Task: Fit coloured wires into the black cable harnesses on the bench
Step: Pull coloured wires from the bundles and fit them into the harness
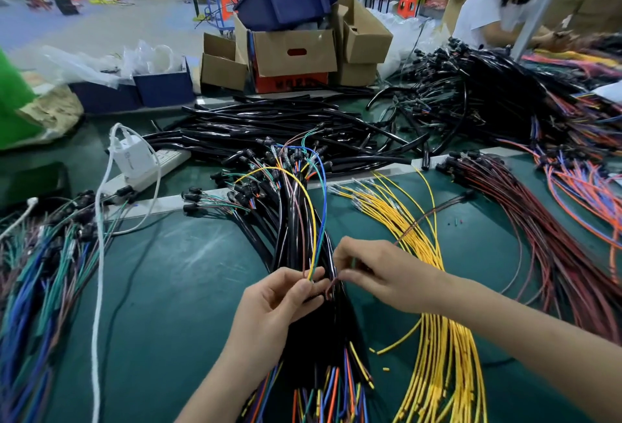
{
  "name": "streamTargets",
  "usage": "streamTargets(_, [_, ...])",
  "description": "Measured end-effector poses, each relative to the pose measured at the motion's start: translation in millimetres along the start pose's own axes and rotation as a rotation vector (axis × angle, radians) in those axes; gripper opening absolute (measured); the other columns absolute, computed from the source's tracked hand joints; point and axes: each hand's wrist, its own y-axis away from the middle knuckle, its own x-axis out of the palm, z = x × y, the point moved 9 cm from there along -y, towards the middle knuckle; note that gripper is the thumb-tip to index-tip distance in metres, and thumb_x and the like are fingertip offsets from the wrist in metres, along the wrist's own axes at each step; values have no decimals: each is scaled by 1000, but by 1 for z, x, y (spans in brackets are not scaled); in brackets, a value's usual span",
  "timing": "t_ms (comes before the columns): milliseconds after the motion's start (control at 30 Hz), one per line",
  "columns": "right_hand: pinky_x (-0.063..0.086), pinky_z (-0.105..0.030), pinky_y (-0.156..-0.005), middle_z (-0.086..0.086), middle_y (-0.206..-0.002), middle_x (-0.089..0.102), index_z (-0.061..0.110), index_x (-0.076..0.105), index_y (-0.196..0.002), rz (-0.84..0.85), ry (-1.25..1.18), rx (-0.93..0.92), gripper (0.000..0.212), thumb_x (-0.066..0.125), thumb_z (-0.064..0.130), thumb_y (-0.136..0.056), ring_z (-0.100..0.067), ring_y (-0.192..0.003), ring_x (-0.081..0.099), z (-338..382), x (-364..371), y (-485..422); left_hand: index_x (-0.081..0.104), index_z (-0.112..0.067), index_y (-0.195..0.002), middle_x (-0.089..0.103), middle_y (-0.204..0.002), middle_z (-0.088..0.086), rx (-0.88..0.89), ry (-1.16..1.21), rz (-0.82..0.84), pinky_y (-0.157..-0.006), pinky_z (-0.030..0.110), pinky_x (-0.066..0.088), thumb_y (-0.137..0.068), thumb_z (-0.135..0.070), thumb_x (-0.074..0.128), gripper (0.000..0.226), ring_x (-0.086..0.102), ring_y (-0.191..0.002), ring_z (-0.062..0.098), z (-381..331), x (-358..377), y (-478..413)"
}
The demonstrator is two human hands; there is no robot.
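Observation:
A bundle of black cable harnesses [296, 220] lies along the middle of the green bench, with coloured wire ends fanning out at both ends. My left hand [279, 301] pinches the end of one black harness, from which a yellow wire [311, 220], a blue wire [323, 207], a green one and a brownish one loop upward. My right hand [377, 271] sits just to the right and pinches a thin brown wire [434, 212] close to that harness end. Loose yellow wires [437, 338] lie in a long sheaf under my right forearm.
A white power strip with a charger [144, 163] and white cord sit at left. More wired harnesses [43, 271] lie far left, red and orange wires [555, 220] at right. Black tubing [269, 126] and cardboard boxes [292, 52] stand behind. Another person [498, 5] works at the back right.

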Motion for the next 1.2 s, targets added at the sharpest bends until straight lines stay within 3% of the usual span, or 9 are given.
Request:
streamTargets(167, [39,-9,-74,5,-91,60,11,68,-98,-108,-40,-27,9,62,13,-91,1,-80,54,14,-7,-3,59,2,-87,73,-84,15,72,-127,-46,-63,21,56,-91,-3,50,11,73,-79,26,-4,0,2])
streamTargets(333, [47,-28,-77,5,-86,59,15,73,-92,-195,-11,-19,9,68,21,-87,-9,-82,57,22,-8,-4,65,-3,-84,71,-74,17,83,-174,-59,-55,21,55,-91,-1,53,15,70,-63,24,-7,-2,2])
streamTargets(533, [44,-17,-74,5,-85,61,13,70,-86,-213,-231,29,3,69,16,-85,-6,-80,58,18,-6,-5,62,-3,-84,72,-84,18,-23,-53,-27,-53,22,54,-88,-13,56,12,70,-64,24,-1,-4,2])
streamTargets(700, [48,-30,-69,-2,-85,58,8,67,-86,-188,-227,17,3,68,11,-86,-13,-75,56,20,-5,-5,74,-12,-76,69,-71,12,-45,7,-46,-51,18,51,-79,-18,63,13,61,-56,12,2,-7,2])
streamTargets(833, [38,-14,-64,2,-80,56,9,68,-81,-202,-150,-1,5,71,12,-83,-5,-69,51,25,-8,-6,76,-7,-76,69,-69,14,-78,32,-52,-52,16,51,-70,-18,67,16,61,-55,10,4,-8,1])
streamTargets(933, [36,-11,-65,5,-78,57,10,69,-79,-201,-121,-18,7,74,15,-81,-3,-68,50,29,-7,-7,77,-8,-75,69,-69,14,-102,32,-53,-52,16,51,-67,-19,68,16,61,-54,10,6,-8,2])
streamTargets(1200, [42,-17,-67,8,-79,54,7,63,-81,-187,-184,-77,9,71,9,-82,-2,-71,50,33,-1,-5,78,-7,-80,71,-72,12,-187,33,58,-57,15,52,-69,-23,68,21,66,-60,11,10,-4,3])
